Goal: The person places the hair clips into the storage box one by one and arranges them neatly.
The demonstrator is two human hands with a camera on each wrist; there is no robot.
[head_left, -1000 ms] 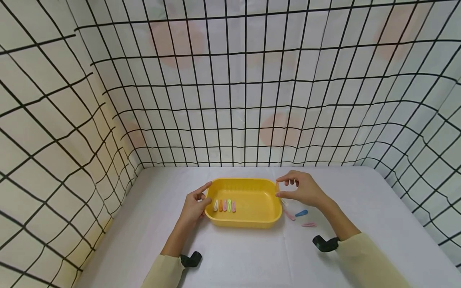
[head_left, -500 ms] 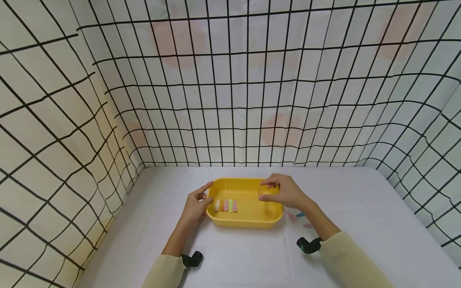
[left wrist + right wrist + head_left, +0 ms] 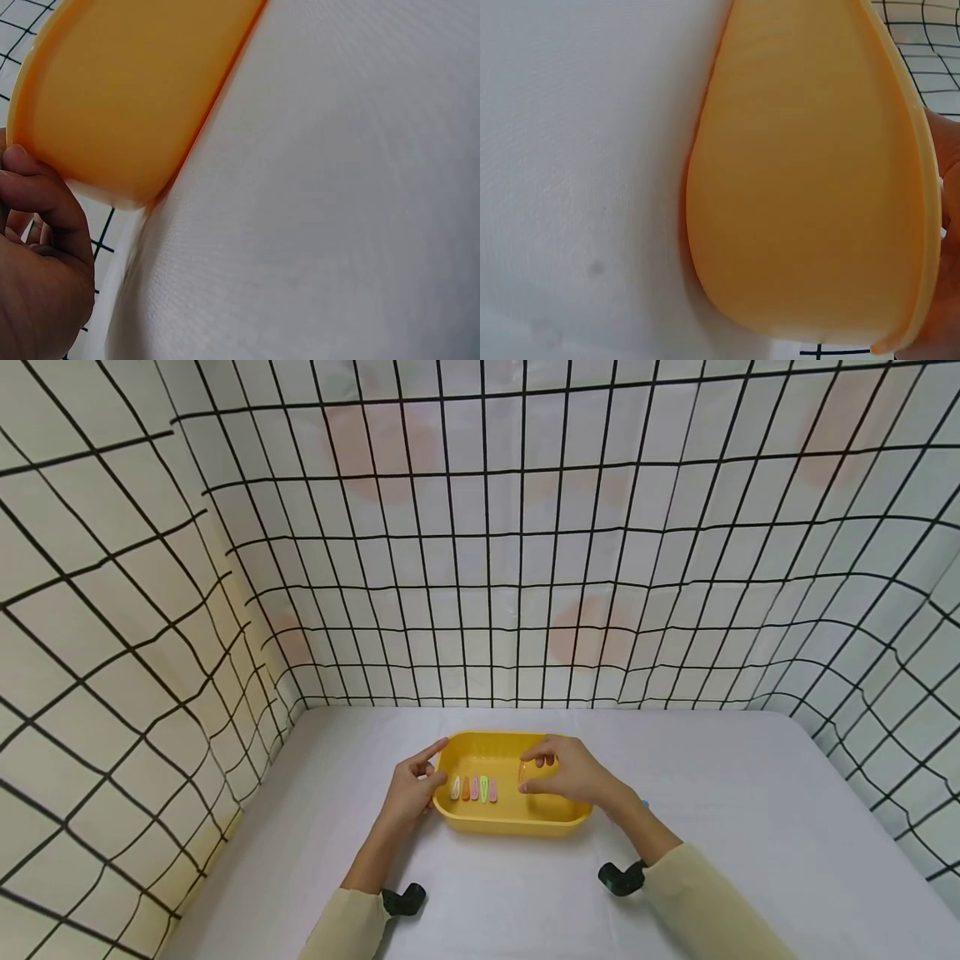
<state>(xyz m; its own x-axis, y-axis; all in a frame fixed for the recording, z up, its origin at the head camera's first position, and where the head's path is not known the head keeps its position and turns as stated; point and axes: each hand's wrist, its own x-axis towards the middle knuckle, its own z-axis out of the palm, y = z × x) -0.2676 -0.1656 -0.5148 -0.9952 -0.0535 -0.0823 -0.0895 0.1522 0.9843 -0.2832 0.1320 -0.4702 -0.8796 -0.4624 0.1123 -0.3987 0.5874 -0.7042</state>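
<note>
In the head view a yellow tray [image 3: 510, 827] stands on the white table. My left hand [image 3: 407, 789] grips its left end, thumb over the rim; the left wrist view shows the curled fingers [image 3: 52, 206] at the tray wall. Over the right half of the tray, my right hand [image 3: 566, 768] pinches a slim orange hair clip [image 3: 522, 770] upright between thumb and fingers. A row of snap hair clips lies at the tray's left: a white one [image 3: 455, 788], an orange one [image 3: 466, 789], a green one [image 3: 483, 789] and two pink. The tray wall covers most of the right hand in its wrist view.
Part of a blue hair clip [image 3: 645, 804] peeks out behind the right forearm on the table [image 3: 510, 902]. Black grid netting [image 3: 517, 585] over white cloth encloses the back and sides. Each wrist carries a small black camera [image 3: 403, 900].
My right hand has moved left from the tray's right rim to inside it, bringing the orange hair clip along. Its forearm now covers most loose clips. The left hand keeps its hold.
</note>
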